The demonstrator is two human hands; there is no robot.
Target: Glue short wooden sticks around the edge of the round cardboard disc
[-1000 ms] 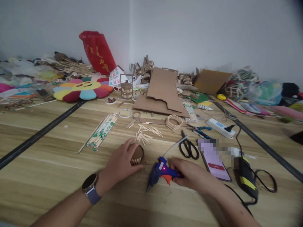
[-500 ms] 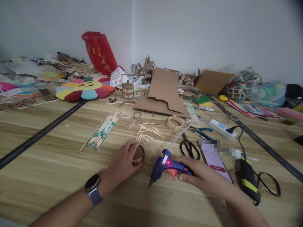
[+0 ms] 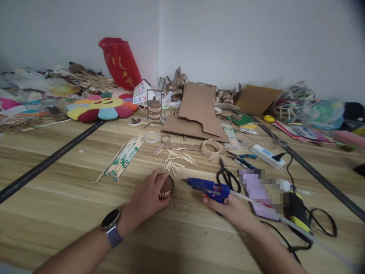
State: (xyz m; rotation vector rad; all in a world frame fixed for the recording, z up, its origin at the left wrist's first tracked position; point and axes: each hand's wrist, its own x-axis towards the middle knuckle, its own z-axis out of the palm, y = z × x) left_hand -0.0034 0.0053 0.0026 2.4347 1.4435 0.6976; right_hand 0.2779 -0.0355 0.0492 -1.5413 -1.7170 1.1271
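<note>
My left hand (image 3: 145, 198), with a watch on the wrist, is wrapped round a small round brown cardboard piece (image 3: 166, 186) edged with short sticks, resting on the wooden table. In my right hand (image 3: 225, 207) is a blue glue gun (image 3: 208, 188); its nozzle points left toward the round piece without touching it, and a long glue stick trails out of its back. Just beyond my left hand lie loose short sticks (image 3: 173, 166). A ring of sticks (image 3: 210, 148) stands farther back.
Black scissors (image 3: 227, 179), pliers (image 3: 245, 160) and a phone (image 3: 258, 194) lie right of centre. A power strip (image 3: 266, 156) is behind them. Bagged sticks (image 3: 125, 158) lie left. Cardboard (image 3: 196, 104), a flower cushion (image 3: 105, 107) and a red bag (image 3: 121, 64) are at the back.
My right hand has turned the glue gun, so its nozzle, earlier pointing down toward me, now points left near the round piece. My left hand has hardly moved.
</note>
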